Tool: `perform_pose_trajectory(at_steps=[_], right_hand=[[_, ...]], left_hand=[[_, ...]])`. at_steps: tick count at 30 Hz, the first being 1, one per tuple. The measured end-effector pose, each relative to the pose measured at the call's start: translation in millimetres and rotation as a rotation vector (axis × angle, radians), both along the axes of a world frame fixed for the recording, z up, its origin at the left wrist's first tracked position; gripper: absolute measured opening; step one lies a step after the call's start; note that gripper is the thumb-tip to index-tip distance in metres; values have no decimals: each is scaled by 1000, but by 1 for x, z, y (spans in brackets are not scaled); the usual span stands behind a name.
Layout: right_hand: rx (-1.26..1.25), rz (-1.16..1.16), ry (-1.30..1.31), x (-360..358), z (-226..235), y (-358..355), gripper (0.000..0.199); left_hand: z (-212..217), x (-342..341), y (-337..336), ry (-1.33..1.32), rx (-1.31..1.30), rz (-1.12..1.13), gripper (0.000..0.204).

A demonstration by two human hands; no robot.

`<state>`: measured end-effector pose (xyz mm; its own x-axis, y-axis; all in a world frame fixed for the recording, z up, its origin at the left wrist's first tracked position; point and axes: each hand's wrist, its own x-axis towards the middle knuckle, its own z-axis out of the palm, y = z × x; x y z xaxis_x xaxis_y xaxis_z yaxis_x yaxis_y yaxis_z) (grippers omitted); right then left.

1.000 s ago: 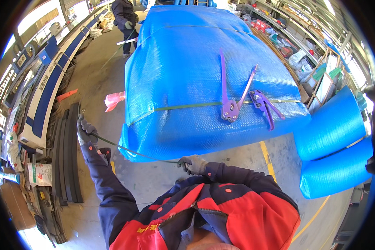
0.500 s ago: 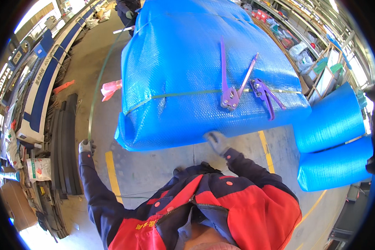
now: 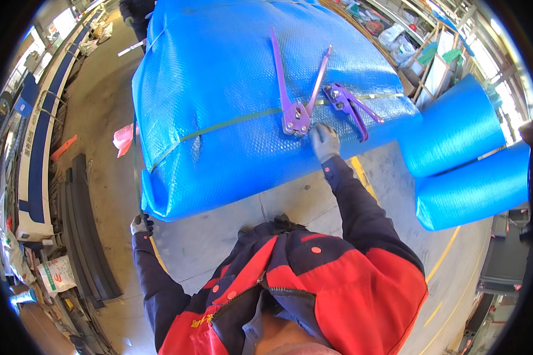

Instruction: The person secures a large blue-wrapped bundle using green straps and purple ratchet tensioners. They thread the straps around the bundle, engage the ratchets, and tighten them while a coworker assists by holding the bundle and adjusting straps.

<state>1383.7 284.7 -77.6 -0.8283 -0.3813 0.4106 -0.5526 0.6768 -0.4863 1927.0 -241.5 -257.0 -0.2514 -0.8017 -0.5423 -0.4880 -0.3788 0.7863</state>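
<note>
A large bundle wrapped in blue bubble wrap [image 3: 231,77] fills the middle, with a green strap [image 3: 219,125] running across its top. On it lie a long-handled purple strapping tool [image 3: 295,120] and a smaller purple strapping tool [image 3: 344,102]. My gloved right hand [image 3: 324,142] rests on the wrap just beside the long-handled tool's head, fingers stretched out and holding nothing. Low at the bundle's left corner, my gloved left hand [image 3: 141,225] is closed on a length of green strap that hangs down the left side.
Two blue bubble-wrap rolls [image 3: 456,130] stand at the right. Dark curved strips [image 3: 86,231] lie on the floor at left, near a long white and blue beam [image 3: 35,160]. A pink piece [image 3: 123,140] sticks out from the bundle's left side. Another person [image 3: 137,15] stands at the far left.
My right hand has moved from the bundle's near edge up onto the wrap beside the long-handled tool. My left hand, still on the strap, is closer to the bundle's corner. The view has shifted.
</note>
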Motion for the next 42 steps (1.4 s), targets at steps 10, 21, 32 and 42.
perform_pose_trajectory(at_steps=[10, 21, 32, 42], right_hand=[[-270, -401, -466, -130, 1, -100, 56], [-1094, 130, -528, -156, 109, -12, 20], [-703, 47, -50, -357, 175, 163, 33], [-49, -153, 72, -484, 45, 240, 31]], left_hand=[[15, -31, -6, -43, -113, 50, 14], [61, -44, 12, -170, -278, 121, 17], [68, -47, 9, -295, -417, 152, 19], [147, -56, 26, -574, -691, 34, 12]])
